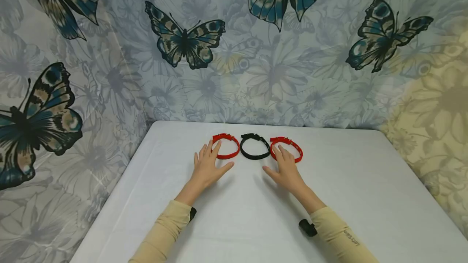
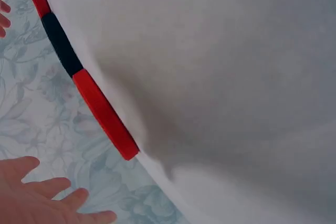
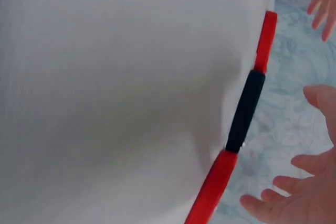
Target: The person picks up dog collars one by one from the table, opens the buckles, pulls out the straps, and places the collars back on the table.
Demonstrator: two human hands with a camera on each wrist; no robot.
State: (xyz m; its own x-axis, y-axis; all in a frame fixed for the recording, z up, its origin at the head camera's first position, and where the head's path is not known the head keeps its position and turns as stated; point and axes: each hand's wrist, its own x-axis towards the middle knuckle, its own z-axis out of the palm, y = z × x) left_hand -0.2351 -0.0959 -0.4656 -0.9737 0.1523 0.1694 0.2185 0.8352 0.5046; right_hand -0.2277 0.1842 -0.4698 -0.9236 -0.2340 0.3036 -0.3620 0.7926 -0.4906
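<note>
Three buckled collars lie in a row as closed loops: a red collar on the left, a black collar in the middle, another red collar on the right. My left hand is spread, its fingertips overlapping the left red loop in the head view. The left wrist view shows a gap between this hand and the near red band. Over the right red loop hovers my right hand, fingers extended. In the right wrist view that hand is apart from the red band.
A white cloth covers the table, whose back edge runs just behind the collars. Behind and beside it hang drapes printed with butterflies and flowers. Black wrist devices sit at both beige sleeves.
</note>
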